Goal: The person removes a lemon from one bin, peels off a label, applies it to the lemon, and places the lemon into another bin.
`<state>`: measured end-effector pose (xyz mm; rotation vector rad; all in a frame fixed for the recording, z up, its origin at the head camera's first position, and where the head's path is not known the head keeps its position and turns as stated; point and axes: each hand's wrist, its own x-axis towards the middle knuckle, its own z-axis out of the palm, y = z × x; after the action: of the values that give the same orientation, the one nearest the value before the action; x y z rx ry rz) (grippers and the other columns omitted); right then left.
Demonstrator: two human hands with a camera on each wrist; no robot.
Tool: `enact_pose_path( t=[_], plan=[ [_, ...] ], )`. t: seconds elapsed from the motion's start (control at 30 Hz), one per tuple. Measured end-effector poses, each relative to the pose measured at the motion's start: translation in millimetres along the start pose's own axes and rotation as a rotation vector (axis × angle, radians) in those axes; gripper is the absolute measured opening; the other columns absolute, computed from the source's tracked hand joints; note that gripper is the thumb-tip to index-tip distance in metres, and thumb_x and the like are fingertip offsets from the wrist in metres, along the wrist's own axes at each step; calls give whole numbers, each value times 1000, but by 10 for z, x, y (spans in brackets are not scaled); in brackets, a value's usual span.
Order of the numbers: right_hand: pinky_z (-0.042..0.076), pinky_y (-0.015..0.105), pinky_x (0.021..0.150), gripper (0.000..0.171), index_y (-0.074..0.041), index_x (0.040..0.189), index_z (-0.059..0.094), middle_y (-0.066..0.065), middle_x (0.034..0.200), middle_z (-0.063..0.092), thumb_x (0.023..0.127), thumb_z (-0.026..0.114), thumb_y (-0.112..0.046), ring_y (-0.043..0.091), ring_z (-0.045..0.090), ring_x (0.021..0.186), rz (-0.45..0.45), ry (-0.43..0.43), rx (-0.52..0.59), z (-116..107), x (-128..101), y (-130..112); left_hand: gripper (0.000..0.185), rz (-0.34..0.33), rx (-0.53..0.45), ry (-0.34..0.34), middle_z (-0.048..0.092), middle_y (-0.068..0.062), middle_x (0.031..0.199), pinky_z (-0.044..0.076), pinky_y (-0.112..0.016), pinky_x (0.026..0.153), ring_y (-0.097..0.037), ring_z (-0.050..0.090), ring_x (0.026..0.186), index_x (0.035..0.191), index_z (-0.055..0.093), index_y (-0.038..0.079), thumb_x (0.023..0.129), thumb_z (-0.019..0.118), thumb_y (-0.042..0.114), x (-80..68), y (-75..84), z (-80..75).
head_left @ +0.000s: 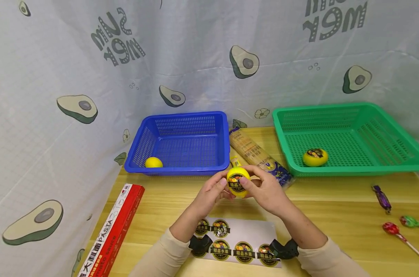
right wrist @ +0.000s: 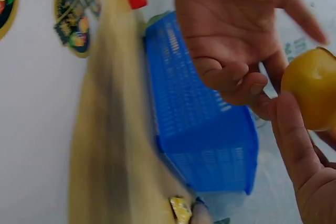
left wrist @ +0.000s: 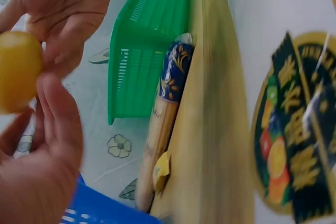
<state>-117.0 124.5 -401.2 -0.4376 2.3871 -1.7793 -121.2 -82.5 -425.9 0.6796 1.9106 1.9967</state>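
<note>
Both hands, left hand [head_left: 212,191] and right hand [head_left: 264,191], pinch a stickered lemon [head_left: 238,182] mid-frame; blue basket [head_left: 181,169] holds a plain lemon [head_left: 154,162], green basket [head_left: 351,167] a stickered one [head_left: 315,157].

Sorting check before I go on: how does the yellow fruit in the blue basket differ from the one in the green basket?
The fruit in the blue basket shows bare yellow skin, no sticker visible; the fruit in the green basket carries a dark round sticker. The first sits in its basket's near-left corner, the second near the front, left of centre. Both are round, yellow and untouched.
</note>
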Motion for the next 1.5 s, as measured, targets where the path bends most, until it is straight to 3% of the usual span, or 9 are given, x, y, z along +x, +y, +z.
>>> enact_pose_path(
  t=[0.17, 0.33, 0.57, 0.83, 1.0, 1.17, 1.23, 1.37, 1.5],
  plan=[
    [61, 26, 78, 48, -8, 140, 57, 20, 127, 60, 99, 68, -29, 19, 69, 100, -130, -2, 4, 201, -44, 65, 100, -32, 249, 93, 62, -13, 111, 55, -25, 73, -12, 60, 88, 142, 51, 14, 75, 57, 88, -20, 48, 3],
    [59, 21, 86, 51, -13, 143, 58, 13, 122, 58, 98, 66, -37, 11, 61, 104, -234, 37, 40, 371, -88, 135, 100, 25, 339, 178, 62, -5, 97, 49, -23, 64, -11, 56, 82, 125, 63, 15, 63, 59, 93, -18, 54, 35],
    [54, 14, 89, 47, -4, 142, 55, 14, 123, 55, 104, 58, -31, 2, 56, 106, -349, 87, 96, 458, -103, 186, 89, 157, 374, 214, 62, -8, 93, 48, -21, 63, -5, 54, 78, 115, 64, 8, 81, 46, 89, -6, 10, 71],
    [58, 16, 81, 42, -1, 140, 55, 9, 119, 52, 101, 64, -16, 4, 57, 97, -330, 121, 168, 527, -124, 221, 67, 257, 499, 219, 61, -11, 89, 50, -25, 76, -9, 53, 83, 108, 62, 4, 110, 16, 52, -37, -29, 37],
    [58, 17, 76, 42, -1, 138, 57, 10, 116, 53, 99, 67, -13, 5, 55, 93, -316, 125, 145, 505, -115, 212, 78, 289, 434, 246, 66, -16, 90, 53, -27, 77, -12, 58, 84, 114, 66, -1, 111, 7, 49, -36, -71, 12],
    [57, 19, 77, 38, -2, 138, 59, 14, 118, 59, 103, 62, -16, 3, 59, 95, -261, 86, 98, 414, -65, 202, 95, 268, 409, 270, 67, -18, 83, 56, -28, 56, -20, 61, 62, 115, 68, -4, 102, 4, 66, -27, -115, -22],
    [56, 18, 75, 35, -1, 135, 61, 13, 118, 62, 104, 59, -15, 2, 61, 94, -224, 85, 87, 364, -40, 199, 95, 205, 394, 235, 65, -17, 82, 54, -28, 51, -19, 58, 57, 114, 67, -1, 97, 13, 75, -24, -104, -31],
    [53, 18, 71, 29, 0, 129, 65, 12, 110, 66, 105, 56, -12, 1, 60, 85, -154, 157, 66, 266, -3, 181, 78, 57, 297, 149, 65, -19, 95, 57, -26, 64, -11, 61, 70, 119, 66, 1, 97, 44, 72, -6, -48, -27],
    [56, 22, 67, 33, 0, 129, 64, 19, 113, 67, 110, 43, -18, 4, 61, 82, -134, 253, 29, 212, 9, 155, 58, -72, -16, 112, 66, -17, 107, 59, -24, 78, -9, 66, 81, 136, 55, -6, 104, 55, 43, 12, -10, 13]
  ],
)
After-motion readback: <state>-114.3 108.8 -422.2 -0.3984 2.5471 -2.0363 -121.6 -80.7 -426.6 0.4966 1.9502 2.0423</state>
